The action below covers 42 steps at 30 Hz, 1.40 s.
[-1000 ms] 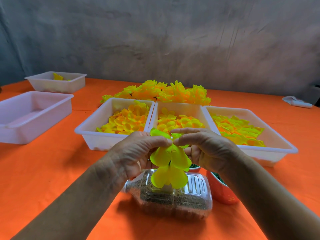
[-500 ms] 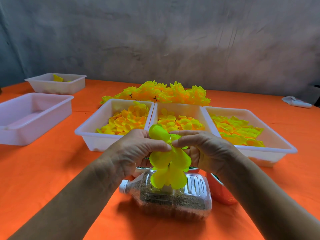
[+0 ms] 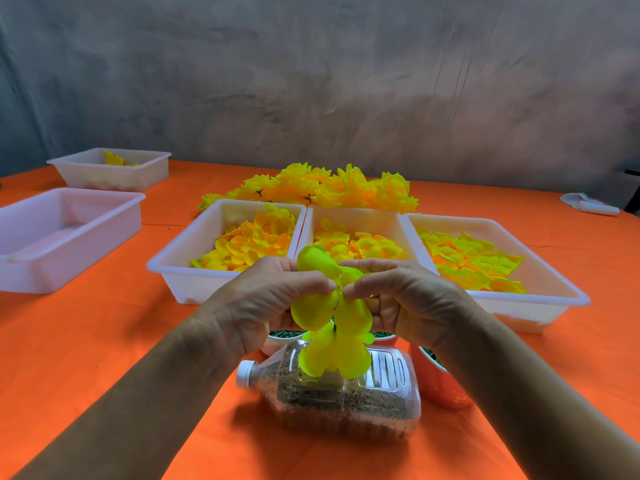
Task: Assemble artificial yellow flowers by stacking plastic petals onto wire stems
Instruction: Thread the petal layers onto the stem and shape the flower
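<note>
both hands point(image 3: 277, 299) pinch petals point(image 3: 332, 327)

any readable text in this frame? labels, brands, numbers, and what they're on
None readable.
Clear plastic bottle lying on its side with a white cap: no label or print visible.
White plastic trays of yellow petals: plain walls, no markings.
Small white object at the orange table's far right edge: too small and blurred to tell.

Sand-filled bottle point(image 3: 332, 398) on orange tablecloth point(image 3: 86, 341)
</note>
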Tool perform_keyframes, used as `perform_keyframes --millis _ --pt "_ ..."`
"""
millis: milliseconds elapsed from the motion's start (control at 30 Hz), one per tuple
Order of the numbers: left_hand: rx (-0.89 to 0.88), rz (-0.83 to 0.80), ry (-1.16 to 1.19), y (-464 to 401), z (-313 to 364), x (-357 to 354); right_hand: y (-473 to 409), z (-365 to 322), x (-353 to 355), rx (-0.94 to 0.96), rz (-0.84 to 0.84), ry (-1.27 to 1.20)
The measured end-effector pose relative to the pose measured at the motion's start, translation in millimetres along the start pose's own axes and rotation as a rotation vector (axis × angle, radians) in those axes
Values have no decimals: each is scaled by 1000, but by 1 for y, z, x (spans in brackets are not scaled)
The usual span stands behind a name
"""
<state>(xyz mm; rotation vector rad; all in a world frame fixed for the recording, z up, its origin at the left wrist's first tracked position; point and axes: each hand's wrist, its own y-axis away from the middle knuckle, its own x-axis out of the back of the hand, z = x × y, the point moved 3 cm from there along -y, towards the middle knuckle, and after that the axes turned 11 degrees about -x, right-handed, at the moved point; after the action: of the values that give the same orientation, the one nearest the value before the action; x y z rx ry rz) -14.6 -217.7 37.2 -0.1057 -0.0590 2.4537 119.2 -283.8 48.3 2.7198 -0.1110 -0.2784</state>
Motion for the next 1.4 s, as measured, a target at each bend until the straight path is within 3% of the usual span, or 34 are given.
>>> perform_keyframes --millis 767,1400 --pt "99 -70 96 0 -7 -1 -4 5 -3 -48 -11 -96" --pt "111 -29 53 1 -10 3 -5 4 6 -21 125 173"
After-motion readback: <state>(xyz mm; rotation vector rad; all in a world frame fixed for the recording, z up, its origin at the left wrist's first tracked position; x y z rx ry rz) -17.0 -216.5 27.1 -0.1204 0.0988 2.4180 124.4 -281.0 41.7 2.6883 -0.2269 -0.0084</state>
